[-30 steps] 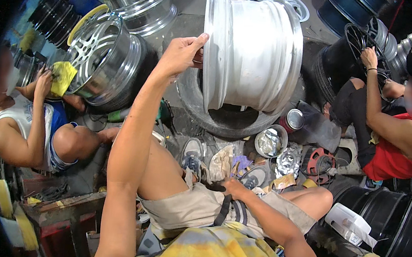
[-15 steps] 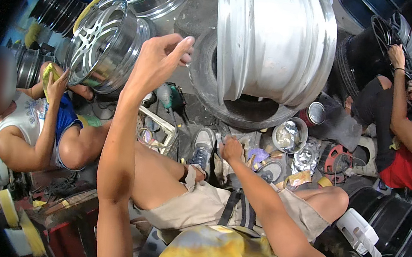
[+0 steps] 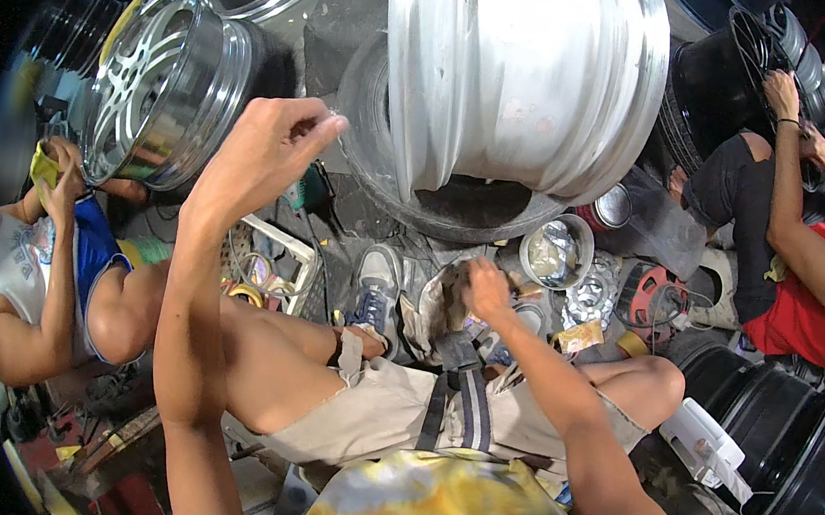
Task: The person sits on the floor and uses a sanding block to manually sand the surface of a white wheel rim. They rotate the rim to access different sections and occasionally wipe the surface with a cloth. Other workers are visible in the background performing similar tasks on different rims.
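Observation:
A big bare silver wheel rim [image 3: 542, 80] lies on its side on a black tyre [image 3: 356, 126] in front of me. My left hand [image 3: 268, 147] is raised to the left of the rim, apart from it, with curled fingers and the thumb close to them. A pale speck shows at its fingertips; what it pinches, if anything, is too small to name. My right hand [image 3: 486, 290] is low, by a crumpled grey-brown cloth [image 3: 434, 310], its fingers closed and partly hidden. A dark grey flat piece [image 3: 458, 351] lies at my lap below it.
A round tub [image 3: 556, 253] and a lidded can [image 3: 611, 206] stand right of my right hand. A white plastic crate [image 3: 302, 271] and green power tool [image 3: 311, 190] lie left. People sit on both sides, one holding a yellow cloth [image 3: 43, 165], the other at a black rim [image 3: 717, 88].
The view has shifted. My left hand has drawn left, farther from the rim. My right hand has moved right past the cloth, and the dark grey piece now shows plainly at my lap.

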